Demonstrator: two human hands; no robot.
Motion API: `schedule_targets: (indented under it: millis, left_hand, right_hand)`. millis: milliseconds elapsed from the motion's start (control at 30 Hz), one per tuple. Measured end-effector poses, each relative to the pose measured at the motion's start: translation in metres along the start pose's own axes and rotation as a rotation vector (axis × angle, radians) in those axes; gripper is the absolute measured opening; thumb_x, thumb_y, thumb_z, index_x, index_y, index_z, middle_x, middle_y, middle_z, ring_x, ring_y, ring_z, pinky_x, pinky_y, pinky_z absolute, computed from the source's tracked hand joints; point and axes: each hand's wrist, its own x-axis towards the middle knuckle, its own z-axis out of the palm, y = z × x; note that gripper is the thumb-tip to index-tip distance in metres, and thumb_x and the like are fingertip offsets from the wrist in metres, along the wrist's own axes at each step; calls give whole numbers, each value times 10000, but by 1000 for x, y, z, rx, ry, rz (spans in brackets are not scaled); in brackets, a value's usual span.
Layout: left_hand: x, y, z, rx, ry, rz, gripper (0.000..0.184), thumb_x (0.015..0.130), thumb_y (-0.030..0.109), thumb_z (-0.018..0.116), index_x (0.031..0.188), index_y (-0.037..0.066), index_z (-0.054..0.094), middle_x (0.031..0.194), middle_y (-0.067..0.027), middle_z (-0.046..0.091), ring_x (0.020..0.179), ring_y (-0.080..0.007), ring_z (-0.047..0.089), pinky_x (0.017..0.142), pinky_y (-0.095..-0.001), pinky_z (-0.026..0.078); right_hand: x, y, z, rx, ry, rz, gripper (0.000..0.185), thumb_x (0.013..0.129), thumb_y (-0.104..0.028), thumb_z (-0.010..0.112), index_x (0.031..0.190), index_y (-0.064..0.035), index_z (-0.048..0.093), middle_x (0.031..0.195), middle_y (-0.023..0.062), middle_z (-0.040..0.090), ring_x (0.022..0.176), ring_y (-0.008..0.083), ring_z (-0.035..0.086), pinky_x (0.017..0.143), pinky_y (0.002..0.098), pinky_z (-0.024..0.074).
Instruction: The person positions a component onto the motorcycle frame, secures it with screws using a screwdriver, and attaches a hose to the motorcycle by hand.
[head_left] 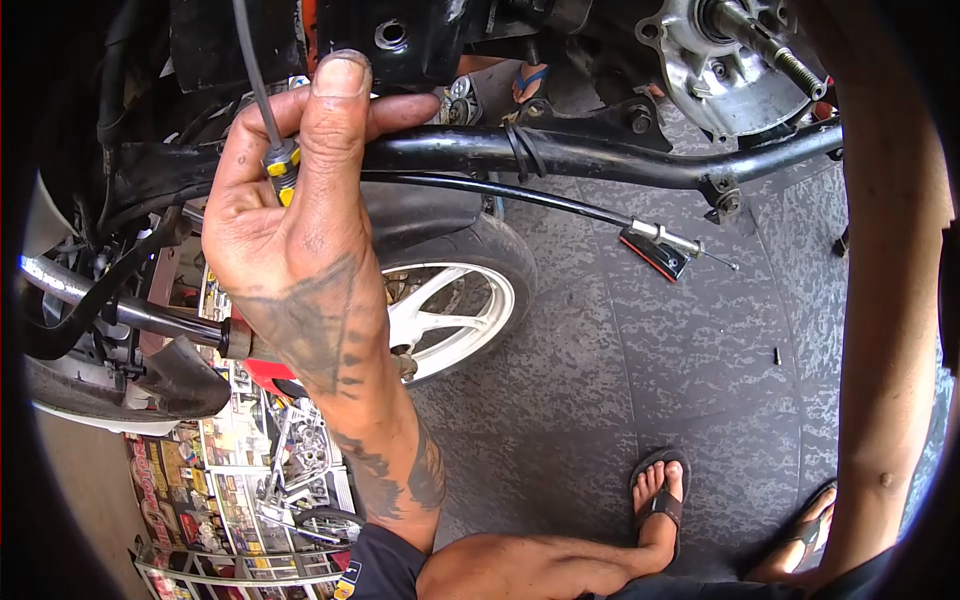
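My left hand [310, 190] is raised beside the black frame tube of a motorcycle [450, 150], its fingers curled. Within its grip sits the yellow-and-black handle of a screwdriver-like tool [283, 170], whose thin grey shaft runs upward out of view. The thumb points up, and one fingertip lies near the tube. A black cable with a metal end [665, 237] hangs below the tube. At the right edge my right forearm [885, 330] reaches upward, but its hand is out of view.
A metal engine part with a threaded shaft [715, 85] is at the upper right. Below the tube stands a white-rimmed wheel [455, 315]. A red-and-black object [655, 255] and a small piece [777, 356] lie on the grey floor. Another person's foot [530, 82] shows behind.
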Motion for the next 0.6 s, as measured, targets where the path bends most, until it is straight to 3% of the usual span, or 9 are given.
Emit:
schedule_targets:
  millis: [133,300,500,600]
  left_hand:
    - [-2,-4,3,20,9,19,244,897,276,657,878,39,603,814,-153,709,369,35,219,365,-158,110]
    - [-6,11,3,-47,1,-105,177,896,139,663,904,-28,606,759,-127,687,711,-110,627,737,-206,444]
    - [-11,16,8,-64,-2,-168,254,922,199,621,858,-48,627,742,-121,700,699,-92,610,717,-220,447]
    - [-11,16,6,-35,-25,-168,311,936,249,598,844,-46,634,746,-128,705,706,-92,609,717,-224,448]
  right_hand:
    - [1,-1,0,9,7,-8,209,824,-169,738,916,-8,643,675,-10,603,507,14,458,440,160,319]
    - [6,3,-3,20,33,-33,214,823,-177,743,922,-17,640,681,-16,602,506,7,449,437,151,307]
    - [12,15,-8,33,15,-66,199,840,-161,726,931,-22,616,688,-10,585,496,6,454,405,145,303]
    - [13,20,-6,104,13,-71,249,840,-122,720,1010,-8,578,739,-5,598,500,14,471,407,152,325]
